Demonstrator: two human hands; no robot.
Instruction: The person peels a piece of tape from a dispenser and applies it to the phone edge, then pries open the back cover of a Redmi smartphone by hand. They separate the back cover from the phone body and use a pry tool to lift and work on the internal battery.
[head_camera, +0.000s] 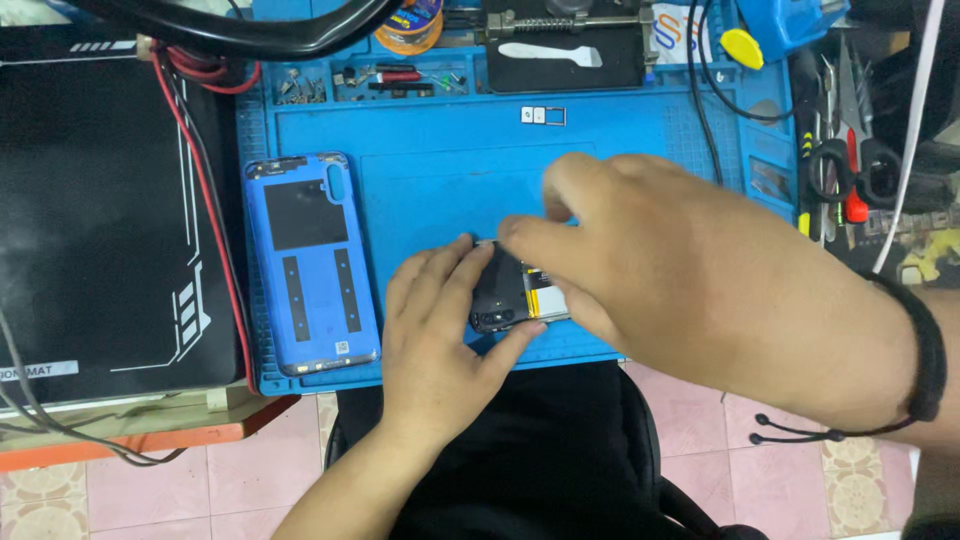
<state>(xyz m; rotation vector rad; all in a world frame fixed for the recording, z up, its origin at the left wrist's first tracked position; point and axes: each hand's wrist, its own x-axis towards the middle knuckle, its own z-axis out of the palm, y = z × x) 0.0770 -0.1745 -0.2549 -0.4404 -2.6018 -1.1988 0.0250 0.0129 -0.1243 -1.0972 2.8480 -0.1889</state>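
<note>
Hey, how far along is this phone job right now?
Done: the blue back cover is off and lies inside-up on the blue mat, left of the phone. In hand: the left hand steadies the opened phone at its end while the right hand works over it with its fingertips. Left: the phone is open, cover not refitted; what the fingertips grip is hidden.

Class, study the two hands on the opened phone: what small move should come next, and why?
Probably lift the right hand a little. It covers most of the opened phone, which the left hand steadies on the blue mat; the blue back cover already lies aside.
</note>
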